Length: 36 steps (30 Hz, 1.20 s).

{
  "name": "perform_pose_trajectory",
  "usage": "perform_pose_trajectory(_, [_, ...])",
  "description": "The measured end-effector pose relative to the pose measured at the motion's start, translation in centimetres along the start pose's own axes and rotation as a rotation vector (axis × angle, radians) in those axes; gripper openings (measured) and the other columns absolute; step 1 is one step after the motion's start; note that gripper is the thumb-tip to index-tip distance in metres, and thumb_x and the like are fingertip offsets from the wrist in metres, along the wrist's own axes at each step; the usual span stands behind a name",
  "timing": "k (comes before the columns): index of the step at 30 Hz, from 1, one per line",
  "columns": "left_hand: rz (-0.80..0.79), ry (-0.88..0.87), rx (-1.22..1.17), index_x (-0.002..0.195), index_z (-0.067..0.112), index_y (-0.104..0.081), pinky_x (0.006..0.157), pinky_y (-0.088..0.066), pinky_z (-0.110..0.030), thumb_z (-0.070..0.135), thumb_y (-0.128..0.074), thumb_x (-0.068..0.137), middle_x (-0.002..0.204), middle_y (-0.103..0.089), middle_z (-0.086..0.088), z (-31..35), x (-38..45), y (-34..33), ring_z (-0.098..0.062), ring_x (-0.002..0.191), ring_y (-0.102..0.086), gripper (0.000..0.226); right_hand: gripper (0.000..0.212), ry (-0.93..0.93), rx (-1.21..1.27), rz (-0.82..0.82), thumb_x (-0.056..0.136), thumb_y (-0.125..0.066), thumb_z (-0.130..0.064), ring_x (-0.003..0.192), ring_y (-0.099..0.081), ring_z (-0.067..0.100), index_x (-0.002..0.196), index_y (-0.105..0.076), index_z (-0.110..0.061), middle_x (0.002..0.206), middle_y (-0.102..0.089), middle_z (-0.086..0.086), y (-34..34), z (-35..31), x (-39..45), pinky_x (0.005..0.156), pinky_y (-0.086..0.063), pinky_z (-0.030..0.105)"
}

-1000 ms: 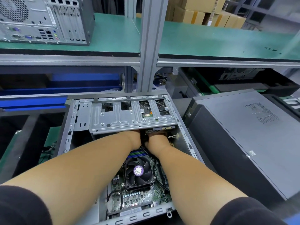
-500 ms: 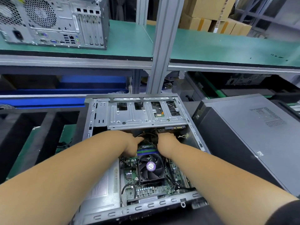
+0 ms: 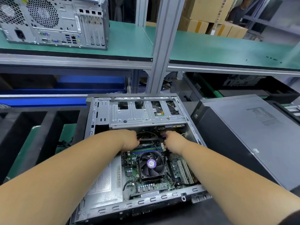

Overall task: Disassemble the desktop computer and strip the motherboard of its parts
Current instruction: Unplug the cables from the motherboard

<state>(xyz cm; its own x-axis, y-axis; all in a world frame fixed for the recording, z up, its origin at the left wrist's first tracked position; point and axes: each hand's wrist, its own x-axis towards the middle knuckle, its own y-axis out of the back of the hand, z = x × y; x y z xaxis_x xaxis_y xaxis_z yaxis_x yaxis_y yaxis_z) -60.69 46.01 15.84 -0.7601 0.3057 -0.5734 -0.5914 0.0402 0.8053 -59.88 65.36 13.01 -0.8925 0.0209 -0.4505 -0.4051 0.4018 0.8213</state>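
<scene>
An open desktop case [image 3: 95, 120] lies flat in front of me. Its green motherboard [image 3: 177, 166] carries a black CPU fan [image 3: 151, 164] with a purple label. Blue and green memory slots [image 3: 146, 149] run just beyond the fan. A grey drive cage [image 3: 146, 114] spans the far end. My left hand [image 3: 129, 140] and right hand [image 3: 173, 142] reach in below the cage, fingers curled. A thin dark memory module [image 3: 150, 139] stretches between them above the slots, each hand pinching one end. The fingertips are partly hidden.
The silver power supply [image 3: 103, 181] fills the case's near left. A closed black computer [image 3: 243, 135] lies close on the right, black foam trays [image 3: 32, 127] on the left. A grey post [image 3: 162, 46] rises behind. On the green shelf stands another tower [image 3: 53, 21].
My hands were pressed together under the drive cage and have drawn apart and back. The dark module now shows between them. My view has shifted left, so the case sits further right.
</scene>
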Motion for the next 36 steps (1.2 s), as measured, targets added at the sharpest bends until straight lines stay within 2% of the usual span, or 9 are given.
perform_pose_trajectory(2, [0.024,0.052,0.007,0.138,0.012,-0.039,0.086,-0.038,-0.031,0.036,-0.038,0.101,0.133,-0.052,-0.010,0.0,0.4,-0.2,-0.026,0.114,-0.052,0.044,0.055,-0.006,-0.062,-0.018,0.093,-0.041,0.011,0.122,-0.051,0.030,0.146,-0.035,-0.002,0.134,-0.043,0.018,-0.4,0.3,-0.1,0.086,-0.043,0.033])
perform_pose_trajectory(6, [-0.029,0.065,0.123,0.134,0.005,-0.045,0.082,-0.040,-0.031,0.026,-0.034,0.102,0.130,-0.049,-0.012,0.6,0.9,-0.4,-0.024,0.102,-0.051,0.040,0.051,0.077,-0.311,0.068,0.095,-0.041,0.007,0.106,-0.045,0.028,0.144,-0.031,-0.002,0.146,-0.026,0.016,-1.4,0.9,-0.4,0.084,-0.034,0.027])
perform_pose_trajectory(13, [-0.063,0.018,0.166,0.108,0.003,-0.060,0.077,-0.040,-0.033,0.008,-0.033,0.098,0.086,-0.047,-0.008,2.3,2.3,0.2,-0.026,0.083,-0.043,0.029,0.030,0.142,-1.034,-0.084,0.097,-0.049,-0.009,0.129,-0.037,0.033,0.122,-0.066,-0.010,0.131,-0.057,0.011,-0.9,0.7,-1.1,0.107,-0.029,0.042])
perform_pose_trajectory(16, [-0.035,0.014,0.202,0.091,0.009,-0.054,0.075,-0.042,-0.034,0.010,-0.036,0.096,0.078,-0.047,-0.004,2.5,2.9,0.0,-0.025,0.082,-0.046,0.018,0.026,0.123,-1.135,-0.131,0.096,-0.056,-0.025,0.123,-0.047,0.023,0.117,-0.070,-0.018,0.121,-0.064,0.003,-2.0,0.2,-1.6,0.097,-0.037,0.027])
perform_pose_trajectory(18, [0.000,0.017,0.205,0.096,0.012,-0.060,0.076,-0.046,-0.035,0.016,-0.040,0.095,0.089,-0.053,-0.003,2.3,3.2,-0.2,-0.024,0.085,-0.052,0.021,0.034,0.166,-1.173,0.125,0.090,-0.059,-0.047,0.109,-0.054,0.011,0.114,-0.073,-0.026,0.122,-0.066,0.006,-1.4,-0.1,-2.4,0.076,-0.033,0.007])
perform_pose_trajectory(20, [0.029,0.024,0.183,0.108,0.011,-0.063,0.081,-0.049,-0.037,0.022,-0.042,0.097,0.096,-0.054,-0.003,2.2,3.7,-0.6,-0.024,0.088,-0.053,0.026,0.034,0.309,-1.290,-0.198,0.099,-0.051,-0.020,0.131,-0.040,0.029,0.130,-0.062,-0.009,0.150,-0.036,0.027,-1.9,0.8,-1.4,0.097,-0.040,0.019])
perform_pose_trajectory(23, [0.048,-0.034,0.196,0.116,0.010,-0.063,0.092,-0.050,-0.039,0.025,-0.042,0.099,0.106,-0.058,-0.004,2.0,4.2,-1.0,-0.024,0.097,-0.056,0.031,0.033,0.213,-1.332,-0.425,0.099,-0.047,-0.007,0.140,-0.028,0.036,0.129,-0.060,-0.002,0.143,-0.047,0.019,-1.9,0.3,-1.5,0.112,-0.031,0.044])
perform_pose_trajectory(26, [0.087,-0.056,0.163,0.121,0.010,-0.060,0.095,-0.048,-0.040,0.023,-0.041,0.099,0.123,-0.059,-0.007,1.8,4.7,-1.3,-0.027,0.113,-0.056,0.032,0.030,0.232,-1.361,-0.341,0.098,-0.049,-0.009,0.135,-0.035,0.031,0.125,-0.063,-0.007,0.134,-0.055,0.014,-2.3,0.5,-1.1,0.102,-0.032,0.040])
perform_pose_trajectory(36, [0.131,-0.211,0.056,0.130,0.011,-0.049,0.083,-0.042,-0.031,0.019,-0.042,0.099,0.128,-0.057,-0.007,2.1,4.7,-1.2,-0.026,0.112,-0.054,0.032,0.039,0.018,-1.036,-0.022,0.098,-0.040,-0.001,0.119,-0.049,0.034,0.134,-0.053,-0.002,0.136,-0.046,0.016,-2.5,2.5,2.2,0.093,-0.047,0.041])
